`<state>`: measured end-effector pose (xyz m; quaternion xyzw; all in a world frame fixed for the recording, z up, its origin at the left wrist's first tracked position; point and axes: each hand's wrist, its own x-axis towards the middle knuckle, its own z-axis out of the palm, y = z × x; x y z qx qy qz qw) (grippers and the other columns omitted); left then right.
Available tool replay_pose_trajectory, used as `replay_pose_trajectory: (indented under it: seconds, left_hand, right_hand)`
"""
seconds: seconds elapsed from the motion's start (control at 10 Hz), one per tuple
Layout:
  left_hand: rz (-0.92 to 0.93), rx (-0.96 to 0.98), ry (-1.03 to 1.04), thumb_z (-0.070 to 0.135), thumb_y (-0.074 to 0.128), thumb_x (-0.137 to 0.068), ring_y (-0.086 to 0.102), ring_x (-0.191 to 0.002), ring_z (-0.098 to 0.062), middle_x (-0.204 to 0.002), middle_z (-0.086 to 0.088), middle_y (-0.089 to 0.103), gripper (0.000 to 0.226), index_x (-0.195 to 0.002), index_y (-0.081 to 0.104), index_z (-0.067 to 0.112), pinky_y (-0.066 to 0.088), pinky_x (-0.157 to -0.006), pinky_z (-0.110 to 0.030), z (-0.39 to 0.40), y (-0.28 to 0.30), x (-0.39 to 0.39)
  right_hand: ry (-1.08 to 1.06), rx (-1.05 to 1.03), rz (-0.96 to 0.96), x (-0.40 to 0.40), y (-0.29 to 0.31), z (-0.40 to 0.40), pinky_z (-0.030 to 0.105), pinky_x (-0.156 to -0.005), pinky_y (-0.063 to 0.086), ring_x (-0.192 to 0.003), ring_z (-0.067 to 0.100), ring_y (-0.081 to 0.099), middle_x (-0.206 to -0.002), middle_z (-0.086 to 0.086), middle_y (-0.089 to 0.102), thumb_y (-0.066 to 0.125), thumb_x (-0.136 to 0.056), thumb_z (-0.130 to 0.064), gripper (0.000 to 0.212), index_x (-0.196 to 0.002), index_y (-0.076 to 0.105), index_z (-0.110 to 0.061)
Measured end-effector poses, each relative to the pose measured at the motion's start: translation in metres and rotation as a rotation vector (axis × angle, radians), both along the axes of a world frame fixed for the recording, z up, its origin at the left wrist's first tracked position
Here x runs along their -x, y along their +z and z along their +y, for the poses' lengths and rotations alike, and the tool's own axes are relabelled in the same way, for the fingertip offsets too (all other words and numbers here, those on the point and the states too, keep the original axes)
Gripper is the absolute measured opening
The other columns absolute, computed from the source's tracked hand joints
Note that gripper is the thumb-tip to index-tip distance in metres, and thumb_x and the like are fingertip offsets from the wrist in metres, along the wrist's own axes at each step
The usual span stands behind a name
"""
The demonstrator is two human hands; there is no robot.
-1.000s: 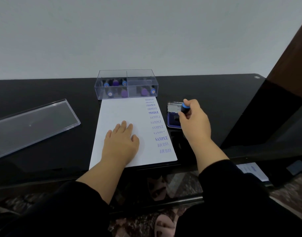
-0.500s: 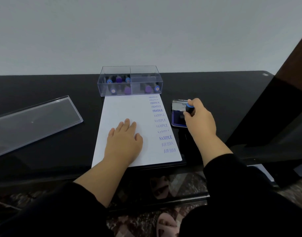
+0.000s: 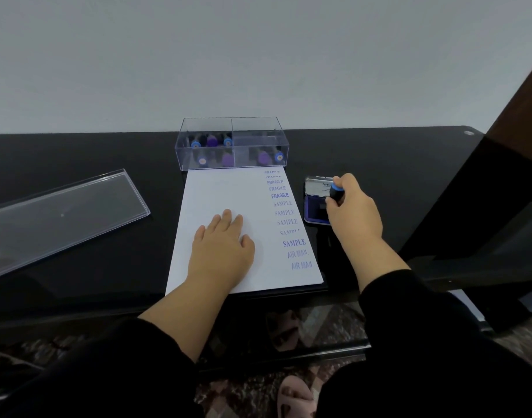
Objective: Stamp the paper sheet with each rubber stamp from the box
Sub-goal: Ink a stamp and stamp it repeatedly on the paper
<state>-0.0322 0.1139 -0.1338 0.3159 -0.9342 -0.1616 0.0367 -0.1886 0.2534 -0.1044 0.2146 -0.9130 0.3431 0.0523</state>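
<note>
Two hands work: the left hand (image 3: 221,248) lies flat on the paper sheet (image 3: 228,200); the right hand (image 3: 353,211) grips a blue-topped rubber stamp (image 3: 337,193) on the ink pad (image 3: 314,211).

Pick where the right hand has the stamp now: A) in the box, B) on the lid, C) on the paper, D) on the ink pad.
D: the right hand holds the stamp down on the open ink pad, right of the paper; the left hand lies flat on the sheet.
</note>
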Motion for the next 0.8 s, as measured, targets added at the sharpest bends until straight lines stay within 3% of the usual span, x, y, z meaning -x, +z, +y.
replay_pose_trajectory:
  seconds: [0.2,0.3,0.5,0.8]
  left_hand:
    - [0.024,-0.001,0.003,0.030,0.024,-0.101,0.002,-0.147,-0.015,-0.160,0.001,0.003,0.053,-0.152,0.014,0.020,-0.001,-0.118,-0.035,0.000,-0.001,0.000]
    - [0.027,-0.008,0.007,0.030,0.024,-0.101,0.002,-0.147,-0.015,-0.160,0.001,0.003,0.053,-0.152,0.014,0.021,-0.001,-0.118,-0.034,0.000,0.000,0.000]
    - [0.018,-0.007,0.006,0.030,0.024,-0.101,0.002,-0.147,-0.015,-0.160,0.001,0.003,0.053,-0.152,0.014,0.021,-0.001,-0.117,-0.035,-0.001,-0.001,0.000]
    - [0.001,0.002,0.004,0.031,0.022,-0.101,0.001,-0.147,-0.015,-0.160,0.001,0.002,0.053,-0.152,0.012,0.021,-0.001,-0.118,-0.035,-0.001,0.000,0.001]
  right_hand:
    - [0.016,-0.003,-0.008,-0.003,0.004,0.000,0.035,-0.060,0.049,-0.081,0.022,0.056,-0.097,0.004,0.061,0.051,-0.095,-0.015,0.027,-0.121,0.047,-0.023]
    - [0.016,-0.040,0.004,-0.004,0.005,0.002,0.029,-0.052,0.041,-0.077,0.022,0.054,-0.088,0.003,0.057,0.051,-0.095,-0.016,0.027,-0.120,0.045,-0.022]
    - [0.017,-0.128,0.018,-0.010,0.010,0.007,0.035,-0.058,0.049,-0.075,0.023,0.056,-0.086,0.002,0.055,0.051,-0.095,-0.017,0.027,-0.120,0.042,-0.021]
    - [0.031,-0.113,0.021,-0.018,0.004,0.017,0.027,-0.050,0.037,-0.071,0.020,0.052,-0.082,0.000,0.055,0.051,-0.095,-0.019,0.024,-0.118,0.043,-0.022]
